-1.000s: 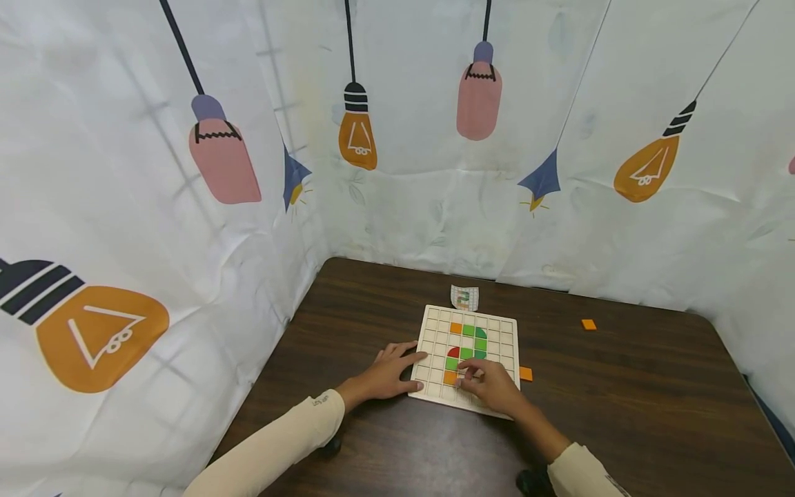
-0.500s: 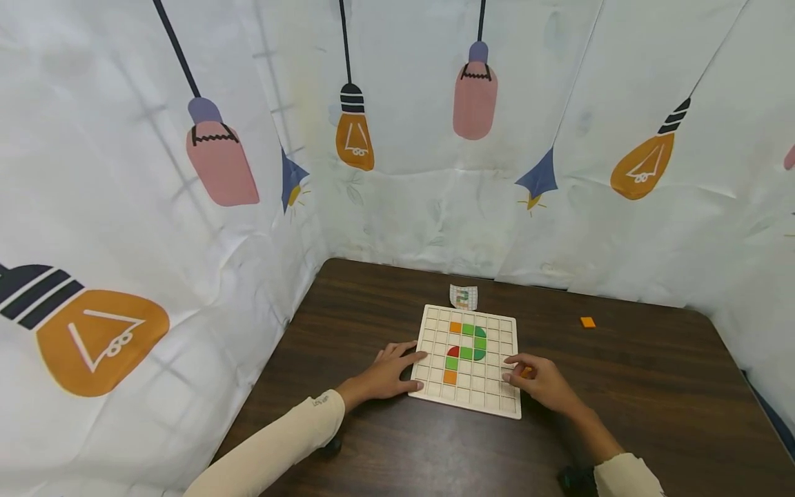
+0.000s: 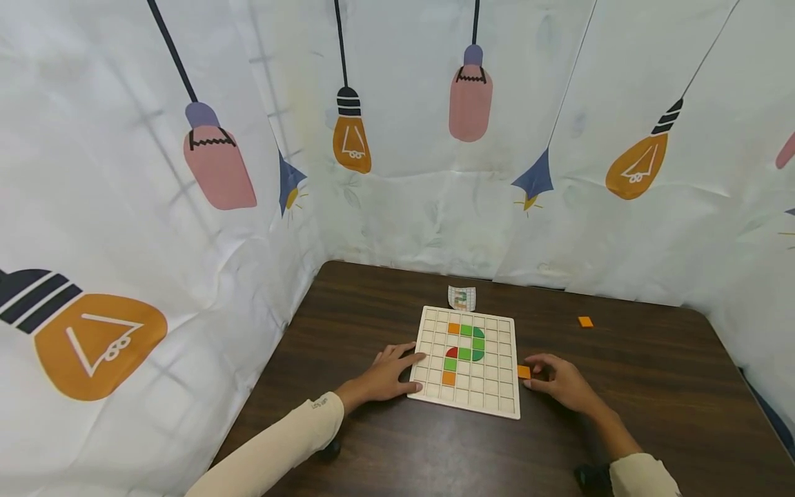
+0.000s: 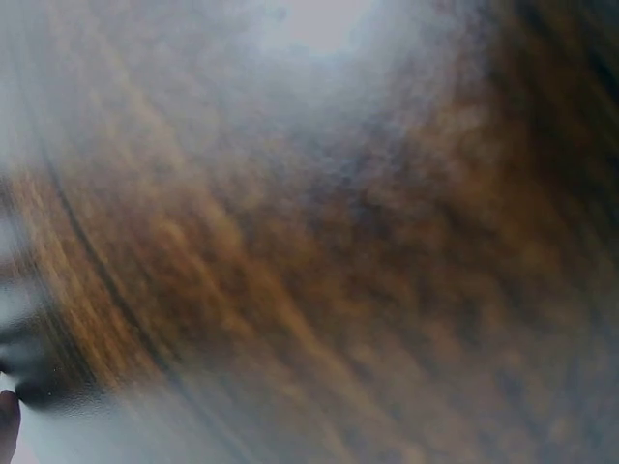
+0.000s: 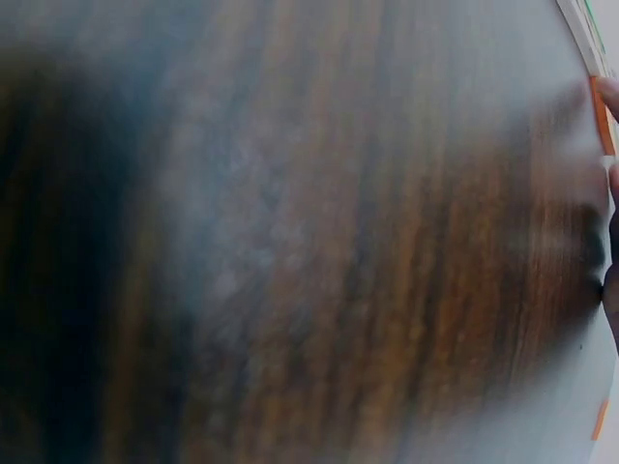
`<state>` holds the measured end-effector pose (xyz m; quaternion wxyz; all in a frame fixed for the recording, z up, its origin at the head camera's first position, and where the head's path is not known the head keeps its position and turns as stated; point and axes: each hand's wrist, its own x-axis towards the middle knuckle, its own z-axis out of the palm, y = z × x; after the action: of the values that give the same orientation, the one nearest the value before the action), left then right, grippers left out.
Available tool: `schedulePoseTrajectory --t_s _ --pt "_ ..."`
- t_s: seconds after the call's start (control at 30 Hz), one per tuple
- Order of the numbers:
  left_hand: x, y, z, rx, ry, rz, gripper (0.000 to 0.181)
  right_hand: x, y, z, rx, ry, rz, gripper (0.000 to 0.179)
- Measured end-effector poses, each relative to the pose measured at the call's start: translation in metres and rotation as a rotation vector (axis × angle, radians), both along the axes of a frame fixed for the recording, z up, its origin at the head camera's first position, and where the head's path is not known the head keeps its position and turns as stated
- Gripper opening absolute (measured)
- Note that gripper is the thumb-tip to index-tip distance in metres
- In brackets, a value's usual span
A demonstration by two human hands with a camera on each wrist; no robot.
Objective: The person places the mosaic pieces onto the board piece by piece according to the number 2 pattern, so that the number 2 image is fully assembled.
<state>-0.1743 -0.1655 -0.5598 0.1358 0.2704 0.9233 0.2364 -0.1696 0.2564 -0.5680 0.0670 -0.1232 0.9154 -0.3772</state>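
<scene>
A pale gridded board (image 3: 491,393) lies on the table, bearing green squares, dark green rounded pieces, a red rounded piece (image 3: 452,352) and two orange squares. My left hand (image 3: 388,375) rests at the board's left edge, fingers spread, fingertips and thumb on its border. Beside the right edge of the board is an orange square tile (image 3: 524,372). The finger and thumb of my right hand (image 3: 562,383) curve around this tile, one at its far side and one at its near side. The right wrist view shows the same tile (image 5: 601,116) at the fingertips.
A small printed card (image 3: 462,298) lies just behind the board. Another orange square tile (image 3: 585,322) sits further back on the right of the dark wooden table (image 3: 646,386). White patterned curtains (image 3: 397,228) hang at the back and left.
My right hand has moved right, from over the board's lower orange square to the orange tile beside the board. The left hand keeps its place.
</scene>
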Motion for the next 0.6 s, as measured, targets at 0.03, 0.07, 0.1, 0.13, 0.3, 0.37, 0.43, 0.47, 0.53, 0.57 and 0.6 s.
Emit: schedulePoseTrajectory --t_s 0.03,0.07,0.1,0.13,0.3,0.37,0.43,0.47,0.53,0.57,0.6 --pt "-0.0002 0.0001 0.0001 -0.001 0.002 0.000 0.067 -0.0003 0.0000 -0.0002 0.011 0.007 0.003 0.047" --pt "-0.0003 0.0002 0.0002 -0.003 0.003 0.000 0.068 -0.0006 0.0000 -0.0005 0.024 0.016 0.009 0.047" --pt "-0.0004 0.0003 0.0003 -0.005 0.004 0.000 0.068 -0.0011 -0.0001 -0.0008 0.037 0.030 0.017 0.048" --pt "-0.0006 0.0006 0.0004 -0.007 0.004 -0.001 0.068 -0.0013 -0.0003 -0.0013 0.046 0.039 0.015 0.048" --pt "-0.0013 0.0019 0.0004 -0.008 0.001 0.003 0.067 -0.0024 -0.0013 -0.0035 0.081 0.080 0.023 0.047" --pt "-0.0015 0.0021 0.0000 -0.009 0.003 0.004 0.067 -0.0022 -0.0022 -0.0044 0.085 0.081 0.016 0.045" --pt "-0.0015 0.0022 -0.0001 -0.005 0.005 0.003 0.067 -0.0018 -0.0029 -0.0055 0.088 0.083 0.007 0.042" --pt "-0.0014 0.0022 0.0000 -0.002 0.005 0.003 0.067 -0.0017 -0.0032 -0.0062 0.088 0.084 0.001 0.041" --pt "-0.0012 0.0021 0.0003 0.005 0.005 0.004 0.067 -0.0015 -0.0039 -0.0078 0.091 0.091 -0.013 0.038" --pt "-0.0010 0.0021 0.0002 0.008 0.006 0.003 0.066 -0.0013 -0.0042 -0.0084 0.091 0.096 -0.018 0.036" --pt "-0.0008 0.0019 -0.0007 0.011 0.013 0.002 0.066 -0.0009 -0.0043 -0.0092 0.093 0.104 -0.017 0.035"
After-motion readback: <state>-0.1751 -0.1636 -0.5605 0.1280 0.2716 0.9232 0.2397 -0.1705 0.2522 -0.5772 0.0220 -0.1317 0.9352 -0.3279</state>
